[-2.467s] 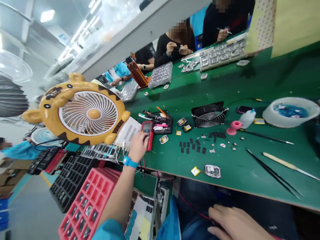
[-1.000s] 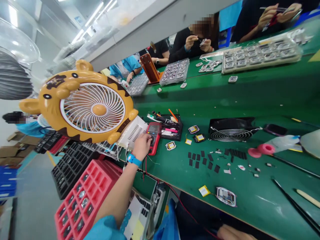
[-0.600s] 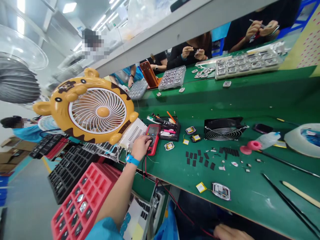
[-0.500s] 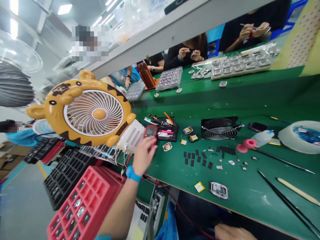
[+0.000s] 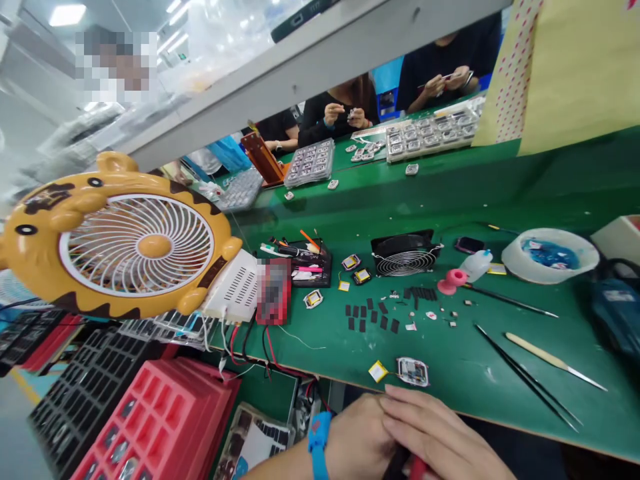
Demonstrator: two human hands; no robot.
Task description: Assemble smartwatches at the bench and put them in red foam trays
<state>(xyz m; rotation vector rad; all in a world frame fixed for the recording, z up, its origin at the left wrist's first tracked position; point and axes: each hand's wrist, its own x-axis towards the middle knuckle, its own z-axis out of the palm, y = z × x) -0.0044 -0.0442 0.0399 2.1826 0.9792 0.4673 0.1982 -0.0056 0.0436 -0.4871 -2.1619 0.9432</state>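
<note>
My left hand (image 5: pixel 359 437), with a blue wristband (image 5: pixel 318 440), and my right hand (image 5: pixel 443 437) meet just below the table's front edge. The fingers of both are curled together around something small. Only a red bit (image 5: pixel 416 469) and a dark bit show between them. Nearest on the green table (image 5: pixel 450 180) lies a small circuit module (image 5: pixel 413 371) wired to a yellow battery (image 5: pixel 377 371). The red multimeter (image 5: pixel 273 291) stands further left, its red and black leads hanging over the edge.
A tiger-shaped fan (image 5: pixel 115 243) and a white box (image 5: pixel 234 287) stand left. Black pads (image 5: pixel 373 317), a black fan (image 5: pixel 405 255), tweezers (image 5: pixel 525 377), a stick (image 5: pixel 553 361), a pink stand (image 5: pixel 451 281) and a white bowl (image 5: pixel 550 255) lie ahead. Red tray (image 5: pixel 160 413) below. Other people work opposite.
My left hand left the multimeter and came back to the table's front edge, where it joined my right hand. The view swung right and down.
</note>
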